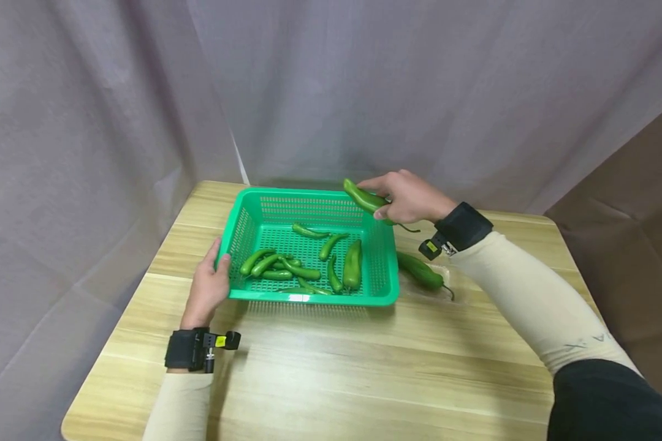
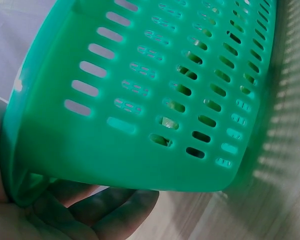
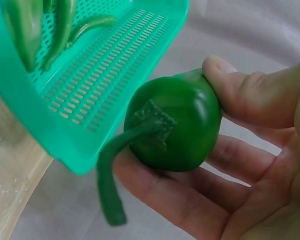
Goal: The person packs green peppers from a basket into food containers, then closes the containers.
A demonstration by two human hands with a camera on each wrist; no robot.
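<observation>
A green slotted basket [image 1: 388,288] sits on the wooden table [image 1: 364,367] with several green peppers [image 1: 303,269] inside. My left hand [image 1: 209,285] grips the basket's near-left corner [image 2: 25,165], fingers curled under its wall. My right hand [image 1: 405,196] holds a green pepper [image 1: 366,199] over the basket's far-right corner; thumb and fingers wrap its stem end [image 3: 172,122]. Another green pepper [image 1: 422,272] lies on the table just right of the basket.
A grey cloth backdrop [image 1: 331,86] hangs behind and to the left of the table. A brown surface [image 1: 634,184] stands at the far right. Bare wood stretches in front of the basket up to the table's near edge.
</observation>
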